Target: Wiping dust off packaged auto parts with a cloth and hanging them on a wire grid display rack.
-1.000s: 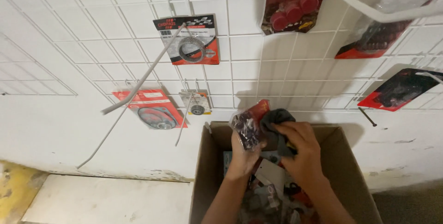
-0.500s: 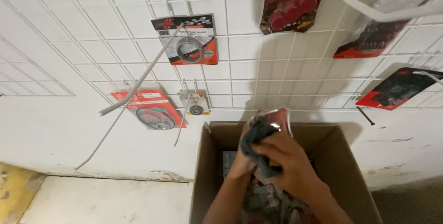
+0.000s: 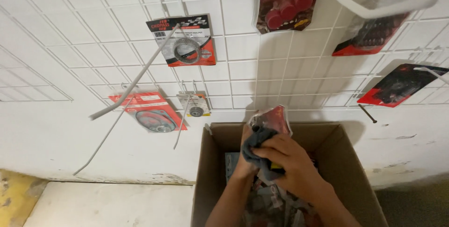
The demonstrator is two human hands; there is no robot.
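Currently, the right hand [image 3: 285, 164] is clenched over a grey cloth [image 3: 256, 147], pressing it against a clear-and-red blister packet [image 3: 272, 118]. The left hand [image 3: 247, 154], just behind and largely hidden, appears to grip the packet's lower part; its closure cannot be confirmed. Both hands sit directly above the open cardboard box [image 3: 341, 152], below the wire wall grid [image 3: 234, 63]. The packet looks light, with thin, slippery, crushable plastic; best gripped by its stiffer card edges. The cloth is soft and limp.
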